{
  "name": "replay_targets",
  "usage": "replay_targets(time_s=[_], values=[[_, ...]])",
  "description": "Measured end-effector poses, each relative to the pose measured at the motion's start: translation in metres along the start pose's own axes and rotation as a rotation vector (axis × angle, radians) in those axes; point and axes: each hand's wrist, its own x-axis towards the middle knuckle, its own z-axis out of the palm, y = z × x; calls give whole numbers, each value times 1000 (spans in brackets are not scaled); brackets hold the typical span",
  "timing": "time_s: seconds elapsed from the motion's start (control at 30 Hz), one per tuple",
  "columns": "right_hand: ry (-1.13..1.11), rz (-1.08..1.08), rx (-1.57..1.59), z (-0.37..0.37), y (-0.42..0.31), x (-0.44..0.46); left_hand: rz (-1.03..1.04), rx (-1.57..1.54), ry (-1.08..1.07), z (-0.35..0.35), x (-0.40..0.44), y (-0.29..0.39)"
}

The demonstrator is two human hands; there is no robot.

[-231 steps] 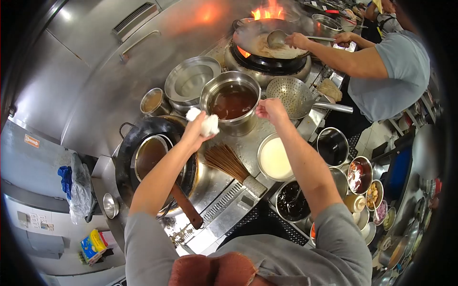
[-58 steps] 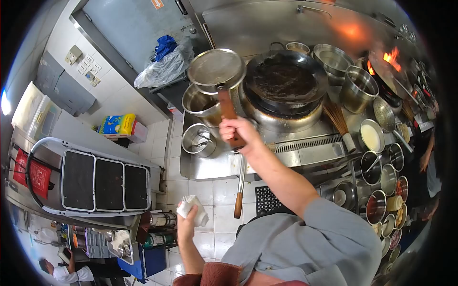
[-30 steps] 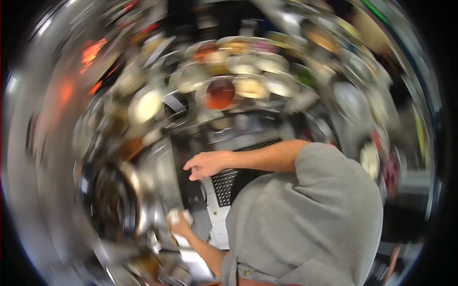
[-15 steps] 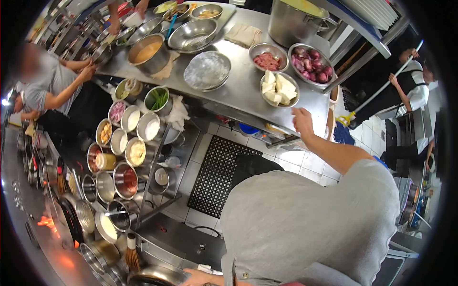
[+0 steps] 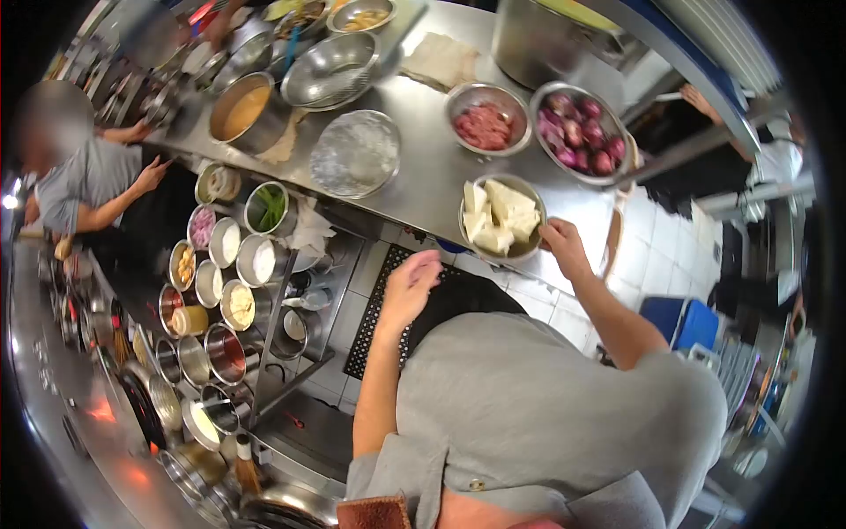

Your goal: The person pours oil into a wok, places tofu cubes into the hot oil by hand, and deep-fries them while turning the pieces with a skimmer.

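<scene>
A metal bowl of white chunks (image 5: 500, 214) stands at the near edge of the steel counter (image 5: 423, 132). My right hand (image 5: 564, 245) grips the bowl's right rim between thumb and fingers. To the left of that bowl, my left hand (image 5: 414, 280) is raised over the floor mat, slightly blurred, with nothing visible in it; its fingers look curled but partly spread. Behind the white chunks are a bowl of red meat (image 5: 486, 123) and a bowl of purple onions (image 5: 582, 132). A bowl with a whitish coating (image 5: 355, 152) sits further left.
A pot of orange sauce (image 5: 244, 113) and a large stockpot (image 5: 546, 40) stand on the counter. Several ingredient containers, one with green vegetables (image 5: 268, 207), fill a rack at left. A co-worker (image 5: 97, 181) is beyond them. A blue bin (image 5: 692, 324) stands at right.
My right hand has reached the bowl of white chunks and taken its rim. My left hand has risen from the bottom of the view toward the counter, and the white cloth it held earlier is gone.
</scene>
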Motion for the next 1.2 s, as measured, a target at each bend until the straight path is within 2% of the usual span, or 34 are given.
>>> replay_targets(time_s=[0.1,0.17,0.23,0.37,0.43,0.53,0.57,0.6,0.63,0.7,0.8,0.87,0.93,1.0,1.03,1.1,1.13,1.2], values=[[-93,42,31,24,-14,12,-144,-243,-40,6,15,14],[-190,-40,-72,33,-14,23,-189,-473,-13,3,17,18],[-268,-158,-228,42,-19,36,-138,-585,65,-2,18,22],[-414,-292,-341,50,-15,67,-71,-482,156,-11,19,11],[-422,-146,-135,59,-29,68,-29,-452,223,-5,26,4],[-255,125,221,56,-35,85,-22,-458,315,7,43,-9],[-214,222,372,46,-28,104,1,-546,339,12,44,-8],[-130,231,397,43,-22,120,16,-554,352,14,46,-12],[-149,221,394,45,-23,126,29,-562,363,13,46,-13],[-85,83,394,48,-24,133,36,-530,374,8,46,-15],[-54,121,433,46,-25,139,19,-531,381,5,46,-21],[-60,145,443,47,-26,135,-53,-618,279,7,49,-25],[-277,45,72,55,-42,114,-112,-707,273,10,37,-14],[-425,-203,-309,77,-54,98,-97,-768,329,8,21,-11],[-488,-223,-329,94,-56,93,-70,-792,297,3,7,-10],[-595,-552,-517,123,-58,74,-70,-793,402,-4,-25,-13],[-632,-567,-524,141,-64,63,-25,-818,451,-9,-45,-16],[-760,-737,-567,188,-82,32,14,-825,584,-16,-85,-28]])
